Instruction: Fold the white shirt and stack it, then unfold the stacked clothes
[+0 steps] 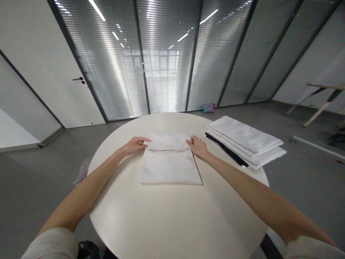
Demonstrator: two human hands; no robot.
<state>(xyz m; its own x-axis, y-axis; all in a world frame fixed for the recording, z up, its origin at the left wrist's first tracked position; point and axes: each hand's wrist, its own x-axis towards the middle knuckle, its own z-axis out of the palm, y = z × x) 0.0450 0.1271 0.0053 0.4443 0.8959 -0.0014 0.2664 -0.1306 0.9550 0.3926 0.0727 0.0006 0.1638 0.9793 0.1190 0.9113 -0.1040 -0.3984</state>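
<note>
resting left hand [134,145] and right hand [197,146] on a folded white cloth [169,167], grips nearly flat, perhaps pinching

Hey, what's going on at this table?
A person at a round white table has their left hand and right hand at either side of the upper part of a folded white cloth, with the fingers on it. To the right lies a stack of folded white cloths, with a dark cloth showing along its near edge.
</note>
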